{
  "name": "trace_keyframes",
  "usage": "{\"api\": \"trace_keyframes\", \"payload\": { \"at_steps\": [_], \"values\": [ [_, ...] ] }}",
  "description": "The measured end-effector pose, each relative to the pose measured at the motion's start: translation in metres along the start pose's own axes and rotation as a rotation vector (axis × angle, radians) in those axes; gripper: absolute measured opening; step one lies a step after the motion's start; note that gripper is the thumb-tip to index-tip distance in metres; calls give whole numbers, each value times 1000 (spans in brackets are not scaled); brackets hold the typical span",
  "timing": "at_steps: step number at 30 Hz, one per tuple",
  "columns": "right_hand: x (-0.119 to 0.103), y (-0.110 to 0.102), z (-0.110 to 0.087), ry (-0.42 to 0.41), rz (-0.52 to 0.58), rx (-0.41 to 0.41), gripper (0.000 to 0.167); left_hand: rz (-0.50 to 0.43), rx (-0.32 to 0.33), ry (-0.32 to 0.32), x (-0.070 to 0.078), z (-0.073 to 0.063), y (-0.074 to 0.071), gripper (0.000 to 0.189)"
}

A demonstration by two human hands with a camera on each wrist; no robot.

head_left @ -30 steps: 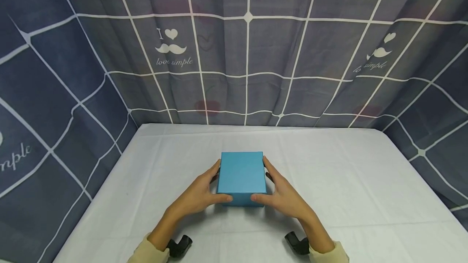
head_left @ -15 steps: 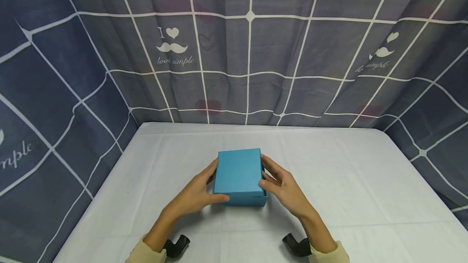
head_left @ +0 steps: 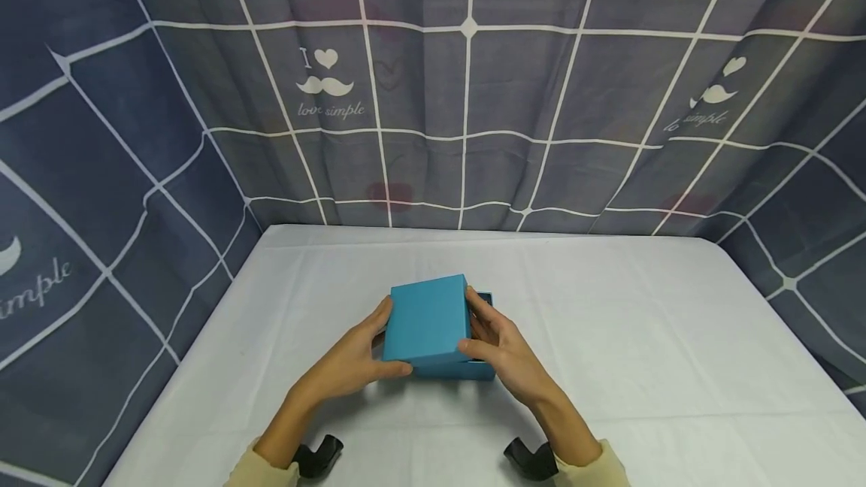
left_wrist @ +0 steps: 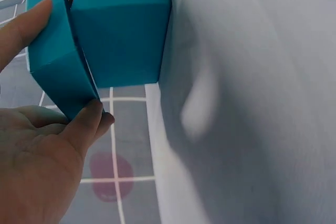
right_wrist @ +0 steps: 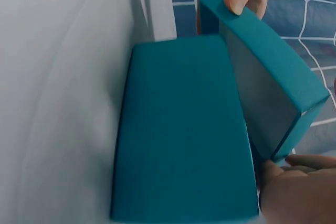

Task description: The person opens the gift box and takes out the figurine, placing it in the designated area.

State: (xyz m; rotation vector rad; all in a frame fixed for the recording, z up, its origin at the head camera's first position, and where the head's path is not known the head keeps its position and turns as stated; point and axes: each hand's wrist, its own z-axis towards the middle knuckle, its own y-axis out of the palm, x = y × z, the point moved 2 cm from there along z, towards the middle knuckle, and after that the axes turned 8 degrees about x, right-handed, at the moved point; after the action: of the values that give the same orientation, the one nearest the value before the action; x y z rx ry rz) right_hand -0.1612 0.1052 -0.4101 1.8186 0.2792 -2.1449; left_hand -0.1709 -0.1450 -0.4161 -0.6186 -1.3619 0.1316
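A blue box lid [head_left: 426, 318] is raised off its blue box base [head_left: 460, 371], tilted and shifted to the left. My left hand [head_left: 352, 359] grips the lid's left side, thumb along the front. At the lid's right edge, my right hand [head_left: 504, 352] holds it between thumb and fingers. In the left wrist view, a gap shows between the lid [left_wrist: 52, 72] and the base [left_wrist: 123, 45]. The lid's pale inner face shows in the right wrist view, beside the base [right_wrist: 178, 129], which stays on the table. What the base contains is hidden.
A white cloth covers the table [head_left: 649, 337]. Dark grey curtains [head_left: 419, 96] with white grid lines hang behind it and at both sides. A black wrist mount [head_left: 531, 461] sits on each forearm.
The lid lay squarely on the box a second ago. Both hands have lifted it and moved it left, exposing the base's right edge. The right thumb has shifted from the front to the lid's edge.
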Motion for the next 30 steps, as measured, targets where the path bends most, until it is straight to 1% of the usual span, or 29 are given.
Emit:
{"api": "trace_keyframes", "payload": {
  "at_steps": [5,8,14,19,23,27,30],
  "values": [
    [0,9,7,13,-4,20,77,-11,-9,-3,-5,-2,-6,112],
    [1,14,12,19,-9,14,75,-12,-5,-9,-8,-2,-9,111],
    [2,24,23,26,-24,-5,75,16,0,-27,-17,-3,-13,111],
    [4,31,29,29,-28,-17,74,9,-19,-49,-24,-4,-14,112],
    [5,34,31,34,-38,-28,73,-4,-38,-63,-29,-4,-16,110],
    [6,37,33,34,-55,-41,74,-2,-64,-72,-32,-5,-17,106],
    [6,39,35,28,-65,-53,76,14,-69,-76,-32,-5,-18,107]
  ]
}}
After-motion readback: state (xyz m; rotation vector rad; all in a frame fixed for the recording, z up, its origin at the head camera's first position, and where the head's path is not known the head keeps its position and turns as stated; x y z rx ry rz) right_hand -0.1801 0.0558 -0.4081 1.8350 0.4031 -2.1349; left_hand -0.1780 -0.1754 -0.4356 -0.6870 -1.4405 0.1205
